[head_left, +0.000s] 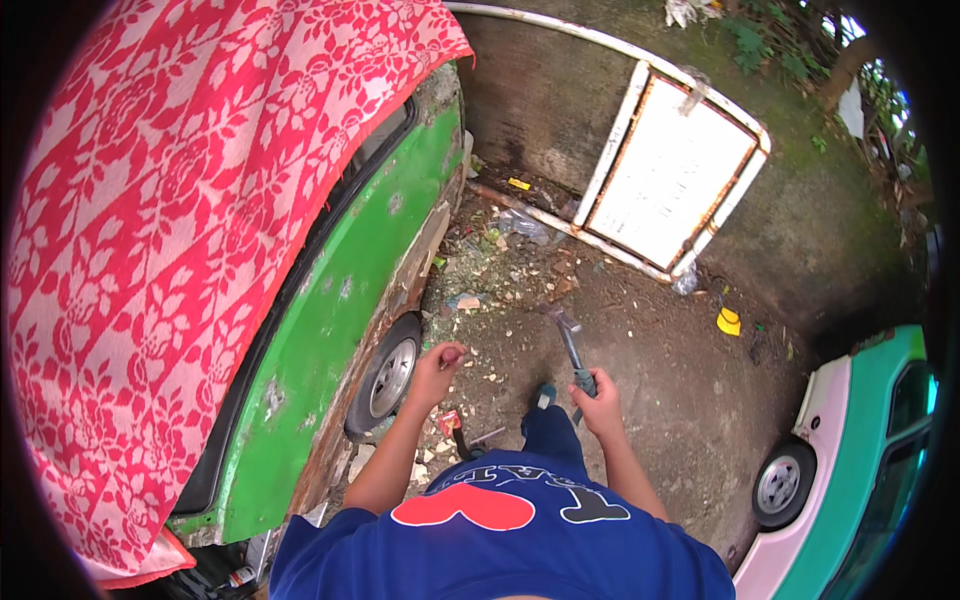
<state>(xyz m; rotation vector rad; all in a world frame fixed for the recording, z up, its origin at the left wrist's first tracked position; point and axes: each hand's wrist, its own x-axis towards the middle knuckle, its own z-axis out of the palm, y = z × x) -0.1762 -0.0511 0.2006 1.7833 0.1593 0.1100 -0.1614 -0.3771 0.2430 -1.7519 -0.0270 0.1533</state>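
My right hand (600,402) is wrapped round the grey-green grip of a hammer (572,345), whose metal head points away from me over the ground. Closer to the green car body (340,285), my left hand (436,376) is closed, its fingers curled in. A small reddish-brown tip shows at those fingers; what it belongs to I cannot make out. The car's paint is chipped, with bare grey patches, and its lower edge is brown and rough. Just left of my left hand is its wheel (390,378).
A red and pink floral cloth (180,220) drapes over the green car. Broken debris (480,275) litters the ground beside it. A white-framed panel (675,170) leans at the far wall, with a yellow object (729,321) nearby. Another car (850,450), teal and pink, stands at right.
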